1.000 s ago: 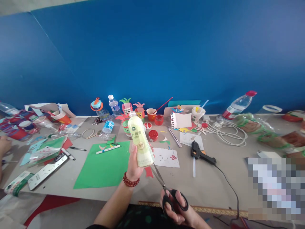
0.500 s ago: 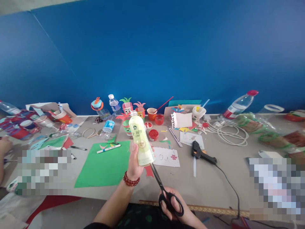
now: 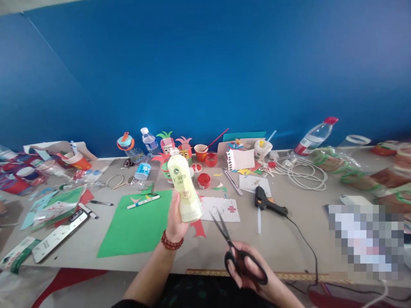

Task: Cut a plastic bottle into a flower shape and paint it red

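My left hand (image 3: 176,222) is wrapped round a pale yellow-green bottle (image 3: 185,186), held up and tilted a little, with its cap end away from me. A red bead bracelet circles that wrist. In my right hand (image 3: 252,267) are black-handled scissors (image 3: 229,239), thumb and fingers through the loops. Their blades stand slightly apart and point at the bottle's lower end without touching it. Beneath the bottle lie a green sheet of paper (image 3: 128,231), a red paper scrap (image 3: 199,229) and a white card (image 3: 231,214) with a red knot pattern.
A black glue gun (image 3: 269,203) lies to the right, its cord running off the front edge. Behind stand paper-decorated cups (image 3: 167,147), a red paint pot (image 3: 204,180) and a red-capped bottle (image 3: 316,137). Coiled white cable (image 3: 305,175) is at right; a phone (image 3: 61,237) lies left.
The scissors have moved right, away from the bottle's bottom, and their blades have parted. My left hand still holds the bottle. The view has shifted slightly.
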Tool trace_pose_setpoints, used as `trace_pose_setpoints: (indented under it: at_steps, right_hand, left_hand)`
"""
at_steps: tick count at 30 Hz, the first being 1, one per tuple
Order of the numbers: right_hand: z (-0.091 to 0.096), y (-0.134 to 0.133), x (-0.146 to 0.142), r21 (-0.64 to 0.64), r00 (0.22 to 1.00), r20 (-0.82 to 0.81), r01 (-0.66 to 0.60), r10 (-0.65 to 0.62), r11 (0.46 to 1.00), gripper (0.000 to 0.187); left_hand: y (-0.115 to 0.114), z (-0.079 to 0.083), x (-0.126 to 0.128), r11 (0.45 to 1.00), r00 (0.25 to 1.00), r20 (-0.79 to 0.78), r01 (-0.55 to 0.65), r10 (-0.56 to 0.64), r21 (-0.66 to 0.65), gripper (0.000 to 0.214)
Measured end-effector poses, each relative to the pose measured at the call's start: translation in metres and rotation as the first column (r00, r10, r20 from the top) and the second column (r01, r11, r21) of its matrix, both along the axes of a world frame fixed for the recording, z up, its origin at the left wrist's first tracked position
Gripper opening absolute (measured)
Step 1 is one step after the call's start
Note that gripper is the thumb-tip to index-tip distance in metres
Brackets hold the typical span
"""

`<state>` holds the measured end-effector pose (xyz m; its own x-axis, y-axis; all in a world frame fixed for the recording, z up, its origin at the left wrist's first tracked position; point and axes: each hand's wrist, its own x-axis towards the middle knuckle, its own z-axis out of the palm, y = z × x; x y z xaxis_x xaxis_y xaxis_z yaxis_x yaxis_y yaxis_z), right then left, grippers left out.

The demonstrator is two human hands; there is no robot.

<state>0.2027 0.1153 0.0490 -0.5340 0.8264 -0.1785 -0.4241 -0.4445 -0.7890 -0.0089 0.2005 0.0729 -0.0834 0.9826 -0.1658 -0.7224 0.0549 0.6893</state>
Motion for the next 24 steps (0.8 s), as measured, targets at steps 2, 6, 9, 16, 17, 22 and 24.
trace_pose_setpoints:
  at_steps: [2,6,9,16,17,22,24]
  right_hand:
    - [-0.010,-0.004,-0.004,0.036,0.994,0.018,-0.110,0.109,0.993,0.060]
    - [-0.025,-0.006,-0.012,0.067,0.978,-0.043,-0.203,0.206,0.977,0.063]
    - [-0.023,-0.006,-0.014,0.005,0.985,-0.081,-0.155,0.154,0.988,0.060]
    - [-0.026,-0.004,-0.015,-0.061,0.967,-0.196,-0.177,0.162,0.982,0.056]
    - [-0.031,-0.004,-0.016,-0.089,0.959,-0.233,-0.189,0.164,0.978,0.056]
    - [-0.049,-0.006,-0.017,-0.185,0.892,-0.409,-0.287,0.191,0.940,0.060]
    - [-0.051,-0.006,-0.017,-0.183,0.889,-0.416,-0.286,0.190,0.941,0.061]
  left_hand:
    - [0.005,0.009,-0.003,1.000,1.000,0.017,-0.002,0.002,0.008,0.048]
    - [0.005,0.015,0.001,0.999,0.997,0.065,0.043,-0.043,-0.004,0.050]
    - [0.003,0.013,0.004,0.998,0.996,0.069,0.059,-0.060,0.015,0.048]
    - [0.003,0.015,0.007,0.998,0.997,0.052,0.054,-0.055,0.030,0.051]
    - [0.003,0.015,0.007,0.998,0.997,0.058,0.053,-0.055,0.034,0.051]
    - [0.003,0.014,0.008,0.997,0.994,0.082,0.064,-0.068,0.048,0.048]
    - [0.004,0.013,0.008,0.996,0.994,0.086,0.069,-0.074,0.055,0.048]
